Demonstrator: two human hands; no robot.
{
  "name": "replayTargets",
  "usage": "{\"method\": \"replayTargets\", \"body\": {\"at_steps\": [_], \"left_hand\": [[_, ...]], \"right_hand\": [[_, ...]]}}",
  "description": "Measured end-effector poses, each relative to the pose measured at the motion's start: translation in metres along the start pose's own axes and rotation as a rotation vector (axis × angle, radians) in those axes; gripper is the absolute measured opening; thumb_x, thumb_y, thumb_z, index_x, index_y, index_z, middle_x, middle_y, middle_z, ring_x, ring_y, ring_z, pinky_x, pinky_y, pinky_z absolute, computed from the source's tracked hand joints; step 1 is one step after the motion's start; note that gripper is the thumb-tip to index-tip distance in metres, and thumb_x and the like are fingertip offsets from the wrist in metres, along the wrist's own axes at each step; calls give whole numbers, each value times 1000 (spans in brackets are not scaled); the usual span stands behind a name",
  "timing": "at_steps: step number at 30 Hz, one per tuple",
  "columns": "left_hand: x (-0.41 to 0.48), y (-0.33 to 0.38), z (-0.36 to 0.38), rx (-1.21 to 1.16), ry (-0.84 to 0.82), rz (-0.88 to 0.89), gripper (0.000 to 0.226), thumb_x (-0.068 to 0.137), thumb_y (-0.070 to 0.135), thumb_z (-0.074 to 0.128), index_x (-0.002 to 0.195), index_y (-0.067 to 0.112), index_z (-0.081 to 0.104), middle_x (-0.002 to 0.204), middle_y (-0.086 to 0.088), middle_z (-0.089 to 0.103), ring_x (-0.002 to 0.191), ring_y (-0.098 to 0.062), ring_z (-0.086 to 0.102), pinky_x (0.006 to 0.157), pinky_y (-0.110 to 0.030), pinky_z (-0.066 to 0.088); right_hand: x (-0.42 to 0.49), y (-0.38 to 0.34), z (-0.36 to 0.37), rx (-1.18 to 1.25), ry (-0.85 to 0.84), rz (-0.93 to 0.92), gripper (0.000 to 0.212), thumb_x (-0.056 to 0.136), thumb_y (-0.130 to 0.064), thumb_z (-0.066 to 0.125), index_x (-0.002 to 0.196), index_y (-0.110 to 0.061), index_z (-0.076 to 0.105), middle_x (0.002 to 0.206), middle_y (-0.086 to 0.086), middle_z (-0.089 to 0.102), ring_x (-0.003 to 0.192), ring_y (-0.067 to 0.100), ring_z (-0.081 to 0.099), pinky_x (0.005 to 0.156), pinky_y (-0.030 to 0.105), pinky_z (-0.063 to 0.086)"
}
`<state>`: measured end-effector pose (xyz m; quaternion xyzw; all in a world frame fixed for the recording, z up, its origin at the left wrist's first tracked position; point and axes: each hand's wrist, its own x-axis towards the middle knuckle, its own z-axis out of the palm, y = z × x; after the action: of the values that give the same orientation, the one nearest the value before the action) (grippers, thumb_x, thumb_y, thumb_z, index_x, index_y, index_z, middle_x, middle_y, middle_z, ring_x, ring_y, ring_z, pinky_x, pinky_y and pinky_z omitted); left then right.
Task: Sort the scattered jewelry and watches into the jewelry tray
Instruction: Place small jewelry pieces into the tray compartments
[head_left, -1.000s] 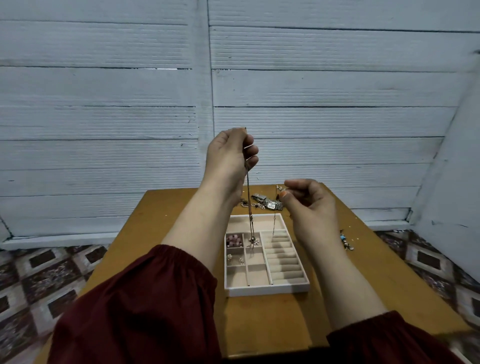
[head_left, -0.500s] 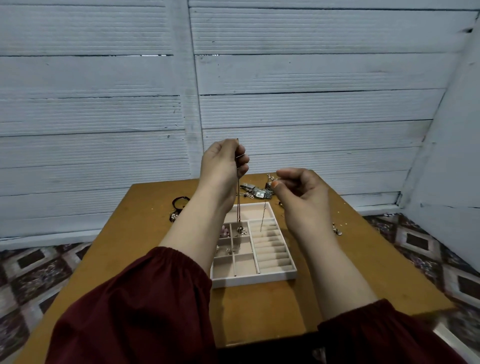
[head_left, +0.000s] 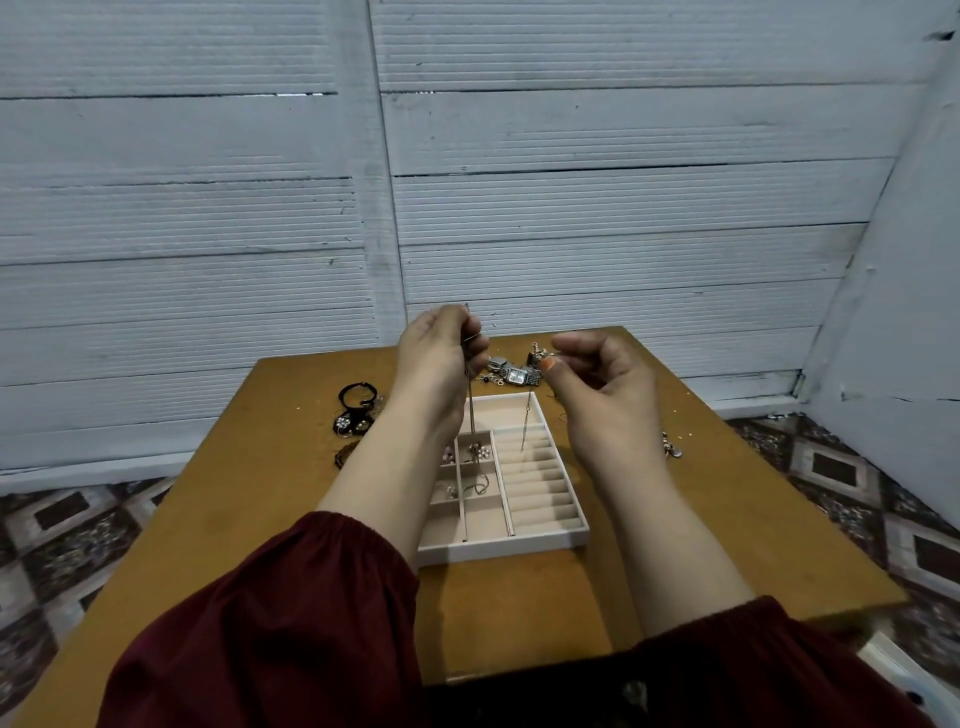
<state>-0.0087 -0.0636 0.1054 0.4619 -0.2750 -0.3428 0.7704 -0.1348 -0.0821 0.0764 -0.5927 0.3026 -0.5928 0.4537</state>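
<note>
Silver chain (head_left: 471, 410) hangs straight down from your left hand (head_left: 439, 358), which pinches its top between thumb and curled fingers just above the centre of the frame. Its flowered pendant (head_left: 478, 450) is low in one of the small square compartments at the upper left of the jewelry tray (head_left: 519, 545); whether it touches the floor there cannot be told. Your right hand (head_left: 602, 379), beside it and apart from it, pinches a thinner strand (head_left: 527, 421) at the fingertips, and that strand dangles over the ring rolls (head_left: 540, 483) on the tray's right side. Whether the two lengths are one necklace is not clear.

The likely trouble is tangling. If you let the left chain fall all at once, it may pile on the pendant and knot, or drape over a divider into the next compartment, where another small piece (head_left: 470, 488) already lies. The thin strand could settle into the slots of the ring rolls and snag. Lowering both together risks them crossing.

Above the tray, the watch (head_left: 517, 375) and loose bits remain on the wooden table (head_left: 260, 493), with dark bands (head_left: 356, 410) towards the left of the frame and a small charm (head_left: 672, 448) to the right. A low forearm or sleeve (head_left: 291, 613) could brush these or nudge the tray.
</note>
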Motion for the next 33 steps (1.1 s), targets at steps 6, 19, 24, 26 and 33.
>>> {"method": "replayTargets", "body": {"at_steps": [6, 19, 24, 26, 33], "left_hand": [[-4, -19, -10, 19, 13, -50, 20, 95, 7, 44, 76, 13, 49, 65, 0, 51, 58, -12, 48, 54, -21, 39], [-15, -45, -27, 266, -14, -88, 22, 95, 9, 45, 75, 14, 52, 71, -2, 54, 66, -14, 50, 59, -24, 42], [-21, -44, -41, 502, -92, -155, 17, 97, 21, 47, 84, 15, 56, 89, -9, 57, 71, -20, 54, 63, -36, 47], [-20, -44, -45, 565, -144, -177, 16, 97, 21, 47, 89, 10, 55, 92, -14, 57, 74, -25, 53, 68, -45, 51], [-16, -46, -51, 827, -265, -123, 18, 96, 22, 50, 81, 15, 56, 97, -16, 67, 84, -34, 64, 81, -53, 55]], "right_hand": [[-3, -1, 1, 15, -2, 6, 25, 83, 1, 66, 84, -24, 63, 81, -6, 63, 77, 4, 61, 70, 10, 48], [-6, 2, -3, -15, -9, 48, 20, 83, -3, 67, 89, -22, 64, 86, -3, 65, 84, 7, 62, 78, 19, 53], [-6, 4, -3, -40, -11, 48, 19, 84, -3, 67, 91, -21, 64, 86, -5, 65, 83, 4, 62, 76, 17, 53], [-5, 4, -2, -34, -11, 38, 19, 83, -2, 66, 90, -20, 64, 83, -6, 64, 79, 2, 61, 73, 13, 51], [-2, 6, 0, -9, -8, 23, 21, 83, 0, 66, 86, -21, 62, 77, -7, 62, 69, -5, 57, 66, 9, 47]]}}
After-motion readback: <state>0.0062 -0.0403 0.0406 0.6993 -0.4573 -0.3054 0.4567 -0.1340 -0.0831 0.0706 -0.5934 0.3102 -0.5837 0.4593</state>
